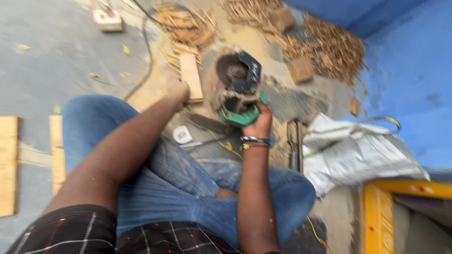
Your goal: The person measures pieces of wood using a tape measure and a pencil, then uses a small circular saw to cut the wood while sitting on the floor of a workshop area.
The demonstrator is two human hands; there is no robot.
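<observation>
I sit cross-legged on a dusty floor in blue jeans. My right hand (260, 123) grips a green angle grinder (238, 89) with a dark guard and disc, held up over the floor in front of my knees. My left hand (178, 93) reaches forward and rests on the near end of a small flat wooden block (191, 75) lying on the floor just left of the grinder. The view is blurred by motion.
Piles of wood shavings (329, 47) and small wooden blocks lie ahead by a blue wall (409, 84). A white sack (358, 150) and a metal tool (295, 143) sit to my right, wooden boards (9, 164) to my left, a tape measure (182, 135) by my knee.
</observation>
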